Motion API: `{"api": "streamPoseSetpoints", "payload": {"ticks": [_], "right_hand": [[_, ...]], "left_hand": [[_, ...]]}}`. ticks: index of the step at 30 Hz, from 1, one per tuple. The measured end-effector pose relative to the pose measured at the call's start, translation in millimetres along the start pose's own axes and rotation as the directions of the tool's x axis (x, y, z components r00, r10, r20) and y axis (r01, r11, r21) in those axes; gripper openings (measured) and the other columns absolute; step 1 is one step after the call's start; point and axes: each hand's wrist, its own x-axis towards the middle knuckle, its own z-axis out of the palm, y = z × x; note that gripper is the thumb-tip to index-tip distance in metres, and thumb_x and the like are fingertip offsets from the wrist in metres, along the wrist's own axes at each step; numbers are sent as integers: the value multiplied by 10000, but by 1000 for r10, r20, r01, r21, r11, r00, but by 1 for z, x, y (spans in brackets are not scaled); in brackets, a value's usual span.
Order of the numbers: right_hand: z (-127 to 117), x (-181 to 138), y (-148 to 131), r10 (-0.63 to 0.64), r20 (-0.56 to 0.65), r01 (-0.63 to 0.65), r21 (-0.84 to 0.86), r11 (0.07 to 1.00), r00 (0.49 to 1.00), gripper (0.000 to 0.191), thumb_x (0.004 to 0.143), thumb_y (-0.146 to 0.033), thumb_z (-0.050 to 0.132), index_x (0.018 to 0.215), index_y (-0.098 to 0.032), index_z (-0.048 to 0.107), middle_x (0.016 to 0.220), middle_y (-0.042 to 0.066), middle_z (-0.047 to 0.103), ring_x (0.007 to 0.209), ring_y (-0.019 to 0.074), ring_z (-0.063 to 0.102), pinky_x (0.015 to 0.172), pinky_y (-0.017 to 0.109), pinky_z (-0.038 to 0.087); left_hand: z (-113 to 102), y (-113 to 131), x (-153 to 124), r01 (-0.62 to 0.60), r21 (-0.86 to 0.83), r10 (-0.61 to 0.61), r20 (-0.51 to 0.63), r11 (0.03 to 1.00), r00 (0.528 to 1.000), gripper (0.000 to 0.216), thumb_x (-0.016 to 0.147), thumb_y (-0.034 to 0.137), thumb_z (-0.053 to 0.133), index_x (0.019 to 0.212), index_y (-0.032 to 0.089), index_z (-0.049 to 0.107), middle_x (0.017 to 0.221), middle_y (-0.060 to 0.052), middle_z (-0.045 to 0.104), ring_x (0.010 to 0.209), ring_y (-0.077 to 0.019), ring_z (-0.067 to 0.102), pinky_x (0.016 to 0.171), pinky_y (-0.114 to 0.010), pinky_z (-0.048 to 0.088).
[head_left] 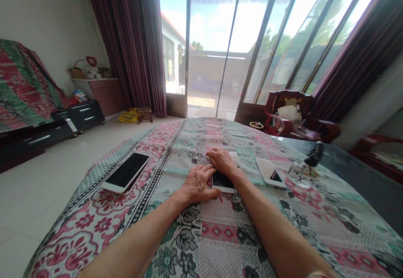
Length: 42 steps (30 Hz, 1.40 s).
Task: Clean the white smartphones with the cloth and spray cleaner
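A white-edged phone lies screen up in the middle of the flower-patterned cloth. My left hand rests flat on the cloth with its fingers spread, touching the phone's left edge. My right hand lies over the phone's far end, fingers curved down onto it. A larger dark-screened phone lies to the left, apart from both hands. A third phone, white with part of its screen showing, lies to the right.
Small glass or metal items and a dark object sit at the right by the bare dark tabletop. Red wooden chairs stand beyond. A low cabinet and a covered sofa are at the left.
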Motion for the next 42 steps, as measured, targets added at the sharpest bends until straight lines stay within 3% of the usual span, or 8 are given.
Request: {"api": "streamPoseSetpoints", "payload": {"ticks": [10, 19, 24, 33, 42], "right_hand": [[-2, -8, 4, 79, 7, -78, -45, 996, 997, 326, 932, -261, 389, 1027, -268, 700, 1042, 60, 664, 996, 188, 583, 861, 286, 374], [-17, -13, 16, 190, 75, -189, -13, 982, 979, 318, 925, -267, 399, 998, -251, 708, 1094, 63, 681, 992, 181, 606, 886, 274, 394], [-27, -16, 19, 307, 142, -310, -5, 951, 941, 322, 905, -218, 413, 1050, -239, 700, 1126, 62, 686, 1039, 193, 605, 851, 266, 413], [-40, -18, 36, 466, 222, -466, -54, 883, 857, 231, 815, -217, 537, 902, -138, 736, 923, 148, 719, 855, 239, 660, 709, 277, 451], [-24, -16, 22, 247, 96, -251, 29, 968, 964, 312, 895, -207, 432, 1020, -181, 717, 1046, 102, 713, 984, 189, 631, 859, 241, 423]], "left_hand": [[-6, 5, 0, -35, 33, 33, 52, 999, 998, 567, 696, 414, 699, 1209, 200, 589, 1309, -67, 586, 1174, -268, 536, 1072, -418, 364], [-1, 1, -1, -42, 83, 37, 60, 996, 998, 549, 712, 455, 689, 1197, 215, 598, 1291, -77, 593, 1185, -307, 524, 1056, -462, 394], [-1, 0, -1, -51, 90, 46, 56, 995, 997, 539, 722, 460, 672, 1195, 213, 594, 1285, -70, 597, 1173, -302, 528, 1051, -459, 396], [-2, 2, -2, -62, 93, 57, 47, 994, 997, 565, 729, 457, 657, 1220, 192, 570, 1313, -69, 581, 1185, -270, 527, 1059, -418, 389], [1, 10, -5, -94, 171, 104, -47, 981, 993, 609, 703, 541, 665, 1173, 162, 586, 1192, -126, 617, 1112, -297, 554, 991, -448, 443]]}}
